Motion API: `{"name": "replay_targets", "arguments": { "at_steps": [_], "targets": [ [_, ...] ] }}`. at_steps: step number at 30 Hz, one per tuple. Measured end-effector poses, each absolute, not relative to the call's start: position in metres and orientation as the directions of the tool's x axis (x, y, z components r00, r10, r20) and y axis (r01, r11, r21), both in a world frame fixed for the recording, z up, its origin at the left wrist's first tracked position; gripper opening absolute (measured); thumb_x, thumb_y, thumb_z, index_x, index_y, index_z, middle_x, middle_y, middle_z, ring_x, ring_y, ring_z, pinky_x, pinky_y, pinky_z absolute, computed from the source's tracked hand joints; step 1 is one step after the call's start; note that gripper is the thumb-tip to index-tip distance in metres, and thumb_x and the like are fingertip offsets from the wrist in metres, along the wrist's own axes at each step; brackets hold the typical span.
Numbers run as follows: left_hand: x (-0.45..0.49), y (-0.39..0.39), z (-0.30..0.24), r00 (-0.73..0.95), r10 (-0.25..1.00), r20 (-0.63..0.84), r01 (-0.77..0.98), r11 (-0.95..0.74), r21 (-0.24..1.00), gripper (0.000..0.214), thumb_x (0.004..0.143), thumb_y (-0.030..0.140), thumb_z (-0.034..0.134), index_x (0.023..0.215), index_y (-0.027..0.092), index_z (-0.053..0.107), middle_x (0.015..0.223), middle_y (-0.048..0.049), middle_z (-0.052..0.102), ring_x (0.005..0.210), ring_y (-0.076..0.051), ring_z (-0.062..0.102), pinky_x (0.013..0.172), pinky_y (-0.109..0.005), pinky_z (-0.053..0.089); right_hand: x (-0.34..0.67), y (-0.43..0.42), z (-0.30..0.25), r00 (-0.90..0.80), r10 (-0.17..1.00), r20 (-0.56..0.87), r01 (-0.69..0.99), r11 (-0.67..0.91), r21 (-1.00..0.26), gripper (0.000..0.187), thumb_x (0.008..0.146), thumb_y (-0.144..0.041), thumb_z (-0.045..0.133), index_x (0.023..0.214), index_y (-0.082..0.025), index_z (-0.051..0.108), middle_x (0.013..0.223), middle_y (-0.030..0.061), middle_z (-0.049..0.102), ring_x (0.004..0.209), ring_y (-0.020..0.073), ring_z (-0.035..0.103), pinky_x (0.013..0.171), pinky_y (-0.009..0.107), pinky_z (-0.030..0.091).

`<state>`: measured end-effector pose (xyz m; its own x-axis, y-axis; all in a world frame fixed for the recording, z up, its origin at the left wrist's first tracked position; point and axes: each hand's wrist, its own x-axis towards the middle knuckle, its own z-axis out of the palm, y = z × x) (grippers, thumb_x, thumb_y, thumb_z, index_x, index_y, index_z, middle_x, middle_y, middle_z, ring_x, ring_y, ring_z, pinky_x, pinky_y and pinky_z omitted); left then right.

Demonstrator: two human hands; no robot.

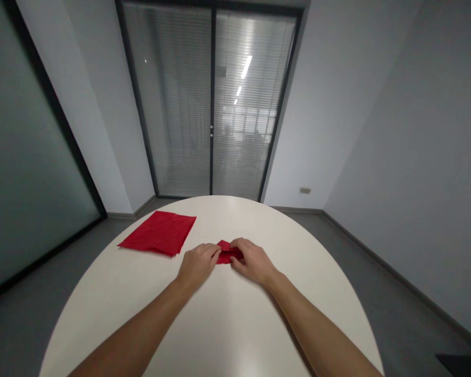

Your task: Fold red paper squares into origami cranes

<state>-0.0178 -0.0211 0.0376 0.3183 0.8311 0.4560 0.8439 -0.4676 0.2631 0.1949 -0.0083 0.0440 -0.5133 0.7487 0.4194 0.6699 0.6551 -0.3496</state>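
Observation:
Between my hands, near the middle of the table, a small folded red sheet (225,256) of thin cloth-like or paper-like material lies with a raised fold along it. My left hand (199,263) has its thumb and fingers pinched together on the sheet's left end. At the right end, my right hand (254,261) curls its fingers over the far edge, with its thumb at the near side. Both hands partly cover the sheet's ends. Farther left, several layers of larger flat red sheets (159,233) lie in a loose stack, touched by neither hand.
The round white table (235,319) fills the lower middle, its curved edge dropping off to a grey floor (361,251). Beyond stands a dark-framed glass door (212,104) with blinds. A dark object (463,365) shows at the bottom right corner.

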Motion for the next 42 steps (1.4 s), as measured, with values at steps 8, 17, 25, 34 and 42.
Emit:
{"name": "replay_targets", "arguments": {
  "at_steps": [8,17,25,34,42],
  "targets": [
    [-0.019,-0.020,0.037,0.174,0.839,0.515,0.875,-0.372,0.311,0.027,0.097,0.020,0.047,0.113,0.022,0.069,0.107,-0.0056,0.077,0.091,-0.022,0.073,0.080,-0.030,0.054,0.187,-0.005,0.033,-0.362,0.788,0.498,0.520,0.614,-0.594,0.045,0.083,-0.008,0.055,0.126,-0.024,0.054,0.124,0.0073,0.064,0.106,0.0198,0.064,0.089,0.035,0.054],
    [-0.026,-0.004,0.032,-0.089,0.899,0.429,0.510,-0.329,0.795,0.025,0.088,0.019,0.051,0.103,0.019,0.070,0.100,-0.0061,0.077,0.086,-0.020,0.073,0.084,-0.033,0.058,0.181,-0.009,0.031,-0.391,0.803,0.451,0.384,0.587,-0.713,0.063,0.086,-0.008,0.053,0.145,-0.024,0.041,0.139,0.0117,0.059,0.115,0.0212,0.064,0.098,0.041,0.054],
    [-0.026,0.012,0.010,-0.096,0.987,0.130,0.220,-0.107,0.970,0.030,0.088,0.015,0.048,0.110,0.012,0.068,0.104,-0.0123,0.077,0.086,-0.021,0.076,0.075,-0.035,0.063,0.187,-0.008,0.031,-0.579,0.674,0.459,0.492,0.737,-0.462,0.054,0.088,-0.005,0.045,0.137,-0.022,0.058,0.138,0.0085,0.063,0.127,0.0226,0.058,0.112,0.043,0.045],
    [-0.023,-0.001,0.018,-0.012,0.938,0.347,0.584,-0.275,0.764,0.044,0.096,0.029,0.049,0.134,0.012,0.059,0.132,-0.0161,0.066,0.125,-0.026,0.062,0.110,-0.043,0.046,0.186,-0.007,0.031,-0.672,0.628,0.392,0.515,0.777,-0.362,0.048,0.092,-0.010,0.048,0.138,-0.016,0.058,0.139,0.0121,0.062,0.130,0.0244,0.057,0.113,0.042,0.043],
    [-0.020,-0.008,0.016,0.207,0.883,0.420,0.739,-0.423,0.524,0.043,0.091,0.016,0.050,0.133,0.014,0.061,0.147,-0.0137,0.055,0.137,-0.025,0.050,0.117,-0.043,0.038,0.190,-0.011,0.034,-0.742,0.616,0.265,0.529,0.780,-0.334,0.048,0.096,-0.032,0.057,0.142,-0.019,0.054,0.149,0.0166,0.051,0.139,0.0314,0.046,0.117,0.054,0.033]
  ]
}}
